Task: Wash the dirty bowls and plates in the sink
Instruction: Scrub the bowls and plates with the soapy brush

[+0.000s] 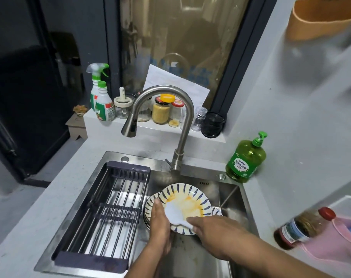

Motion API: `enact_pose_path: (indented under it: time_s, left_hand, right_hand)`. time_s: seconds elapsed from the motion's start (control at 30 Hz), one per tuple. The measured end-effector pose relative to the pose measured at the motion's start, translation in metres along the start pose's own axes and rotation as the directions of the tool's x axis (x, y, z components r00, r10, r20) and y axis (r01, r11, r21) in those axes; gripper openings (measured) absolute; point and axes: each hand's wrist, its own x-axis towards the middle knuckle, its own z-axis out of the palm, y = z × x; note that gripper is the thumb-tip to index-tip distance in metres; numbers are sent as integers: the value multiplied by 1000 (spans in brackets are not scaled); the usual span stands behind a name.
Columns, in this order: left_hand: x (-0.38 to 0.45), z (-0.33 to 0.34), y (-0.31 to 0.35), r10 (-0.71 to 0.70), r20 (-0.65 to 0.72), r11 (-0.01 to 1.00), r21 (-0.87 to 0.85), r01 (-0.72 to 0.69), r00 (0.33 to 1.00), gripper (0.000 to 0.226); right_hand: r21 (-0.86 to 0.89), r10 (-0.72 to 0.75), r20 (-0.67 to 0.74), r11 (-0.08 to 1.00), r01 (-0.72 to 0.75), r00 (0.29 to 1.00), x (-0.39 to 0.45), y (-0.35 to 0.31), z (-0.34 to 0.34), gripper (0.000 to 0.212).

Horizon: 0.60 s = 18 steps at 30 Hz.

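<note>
A white plate [190,203] with blue rim strokes and orange stains is tilted up over the steel sink [230,199]. My left hand [159,223] grips its lower left edge, thumb on the rim. My right hand [214,229] presses a white cloth [175,214] against the plate's stained face. More plates of the same pattern [149,205] are stacked in the sink behind and under it.
A dark drying rack [110,213] spans the sink's left half. The curved faucet [182,125] stands behind, no water running. A green soap bottle [246,159] sits at the right corner. Jars and spray bottles [101,101] line the back ledge. A sauce bottle [303,227] stands at right.
</note>
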Motion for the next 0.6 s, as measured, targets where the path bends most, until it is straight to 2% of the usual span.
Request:
enact_pose_path:
  time_s: [0.1, 0.2, 0.3, 0.37, 0.47, 0.5, 0.53, 0.6]
  left_hand:
    - [-1, -3, 8, 50, -34, 999, 0, -50, 998, 48]
    - [-3, -7, 12, 76, -16, 996, 41, -75, 997, 39]
    - [-4, -6, 13, 91, 53, 992, 87, -95, 994, 38]
    - [-4, -4, 9, 86, 91, 990, 103, -96, 992, 38]
    - [12, -9, -4, 32, 142, 984, 171, -56, 989, 85]
    - [16, -11, -6, 15, 147, 986, 160, -39, 989, 85]
    - [12, -12, -1, 15, 160, 985, 168, -43, 987, 76]
    - [0, -13, 13, 12, 156, 983, 181, -41, 988, 65]
  right_hand:
    - [-89, -18, 56, 996, 23, 998, -10, 17, -1, 30]
    - [-238, 78, 89, 970, -55, 993, -10, 33, -14, 31]
    - [-374, 128, 9, 920, -116, 992, -2, 38, -35, 45]
    - [-444, 82, -47, 891, -95, 996, 6, 37, -43, 54]
    - [-515, -67, -73, 857, 20, 995, 19, 28, -50, 65]
    - [-539, -110, -77, 841, 52, 991, 23, 28, -51, 67]
    - [-556, -133, -81, 829, 66, 988, 27, 28, -51, 68]
    - [-565, -120, -103, 824, 42, 987, 29, 33, -51, 67]
